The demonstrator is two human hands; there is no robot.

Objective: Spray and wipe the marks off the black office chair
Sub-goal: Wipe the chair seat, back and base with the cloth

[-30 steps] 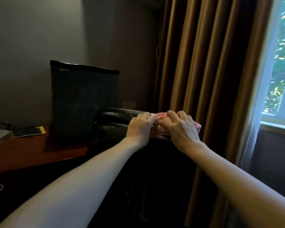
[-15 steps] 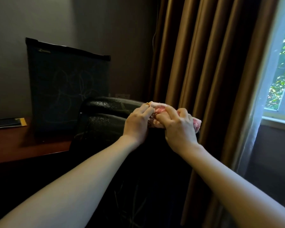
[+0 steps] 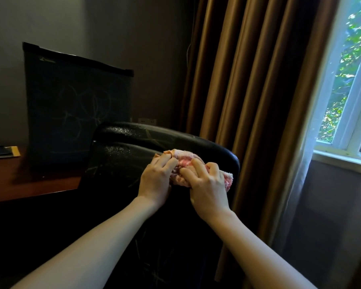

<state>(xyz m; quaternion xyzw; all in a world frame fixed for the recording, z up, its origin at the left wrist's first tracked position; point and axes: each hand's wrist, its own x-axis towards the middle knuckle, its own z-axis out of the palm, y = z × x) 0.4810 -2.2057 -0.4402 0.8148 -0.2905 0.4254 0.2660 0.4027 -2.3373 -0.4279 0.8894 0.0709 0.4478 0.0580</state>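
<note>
Your left hand and your right hand both squeeze a bunched pink cloth, fingers curled around it. The cloth sits between your hands, pressed on the black chair. Pale scribble marks show on the chair below your wrists and left of your left hand.

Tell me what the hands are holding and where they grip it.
Both grip one bunched pink cloth, pressed on the black chair back: left hand on its left side, right hand on its right.
</note>
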